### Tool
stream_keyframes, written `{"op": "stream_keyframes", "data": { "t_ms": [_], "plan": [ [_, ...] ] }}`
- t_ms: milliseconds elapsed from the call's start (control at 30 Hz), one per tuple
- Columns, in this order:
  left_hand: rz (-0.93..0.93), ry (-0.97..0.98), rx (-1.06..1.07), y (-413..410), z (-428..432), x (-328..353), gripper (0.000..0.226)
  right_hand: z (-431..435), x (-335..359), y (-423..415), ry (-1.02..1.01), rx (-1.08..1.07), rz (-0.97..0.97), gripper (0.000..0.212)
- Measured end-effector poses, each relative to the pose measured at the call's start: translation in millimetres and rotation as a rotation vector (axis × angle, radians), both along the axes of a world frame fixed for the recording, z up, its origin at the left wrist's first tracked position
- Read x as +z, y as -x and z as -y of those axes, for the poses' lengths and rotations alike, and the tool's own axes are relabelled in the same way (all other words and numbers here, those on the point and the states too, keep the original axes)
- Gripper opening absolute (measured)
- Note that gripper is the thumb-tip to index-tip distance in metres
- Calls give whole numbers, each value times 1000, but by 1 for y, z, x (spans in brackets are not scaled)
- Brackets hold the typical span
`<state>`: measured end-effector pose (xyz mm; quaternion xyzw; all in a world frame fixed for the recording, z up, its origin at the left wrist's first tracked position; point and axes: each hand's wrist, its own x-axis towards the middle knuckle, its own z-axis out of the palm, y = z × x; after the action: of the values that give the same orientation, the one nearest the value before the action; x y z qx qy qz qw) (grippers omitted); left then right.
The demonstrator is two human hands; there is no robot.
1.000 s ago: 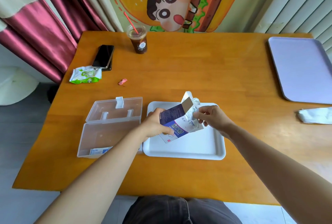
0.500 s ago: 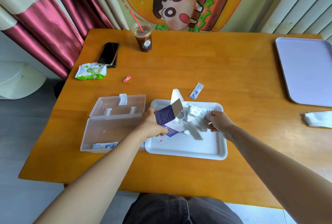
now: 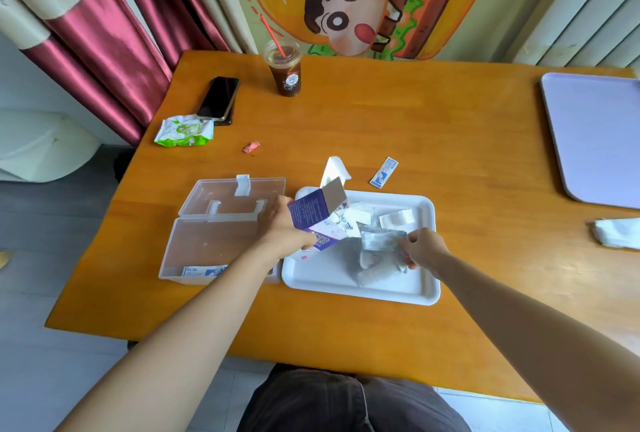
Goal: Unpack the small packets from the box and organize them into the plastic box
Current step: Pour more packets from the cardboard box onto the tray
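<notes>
Fingers of the left hand [image 3: 284, 228] grip the stiff box [image 3: 313, 215] while the right hand [image 3: 425, 248] pinches seemingly light, floppy packets [image 3: 380, 239], best taken edgewise.

The table [image 3: 450, 140] is orange-varnished wood, smooth with a soft sheen. At near left, the plastic box [image 3: 214, 244] is clear, slightly frosted plastic. Beside it, the white tray [image 3: 381, 289] looks like smooth matt plastic. The carton [image 3: 311, 213] is printed purple-and-white cardboard with a dull grey inner flap. The packets [image 3: 381, 239] are crinkled, silvery-white wrappers. Far left, the phone [image 3: 219, 97] is glossy black, the cup [image 3: 285, 75] clear plastic, the curtain [image 3: 114, 50] satiny cloth.
</notes>
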<state>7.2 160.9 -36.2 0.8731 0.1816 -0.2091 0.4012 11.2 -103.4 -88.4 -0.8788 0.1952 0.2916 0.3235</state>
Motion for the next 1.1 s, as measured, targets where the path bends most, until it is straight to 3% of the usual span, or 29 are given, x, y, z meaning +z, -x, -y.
{"op": "stream_keyframes", "data": {
  "t_ms": [100, 233, 267, 333, 400, 500, 567, 633, 733, 900, 1100],
  "plan": [
    [38, 180, 73, 1, -3, 5, 69, 0, 2, 0, 34, 47, 6, 39],
    [10, 342, -10, 3, -3, 11, 61, -1, 2, -3, 44, 91, -11, 29],
    [8, 367, -27, 4, -3, 12, 62, -1, 4, -5, 55, 112, 11, 21],
    [14, 426, -25, 5, -1, 15, 66, -1, 11, -9, 33, 127, 141, 31],
    [22, 478, -15, 5, 4, 14, 68, -3, 25, -11, -246, 65, 210, 37],
    [15, 502, -80, 1, 21, 12, 68, -6, 51, -8, -946, -98, -75, 47],
    [-3, 466, -136, -3, 34, 6, 72, -1, 64, -5, -1118, -81, -160, 60],
    [-3, 449, -156, -7, 48, 0, 78, 4, 70, -1, -1100, -27, -128, 57],
    [0, 445, -243, -14, 73, -6, 82, 19, 68, 1, -847, -83, 37, 34],
    [-16, 512, -381, -29, 121, -12, 88, 59, 60, -2, -522, -309, 237, 38],
    [55, 127, -333, -62, 141, -32, 42, 130, 32, -16, -334, -635, 371, 34]
  ]
}}
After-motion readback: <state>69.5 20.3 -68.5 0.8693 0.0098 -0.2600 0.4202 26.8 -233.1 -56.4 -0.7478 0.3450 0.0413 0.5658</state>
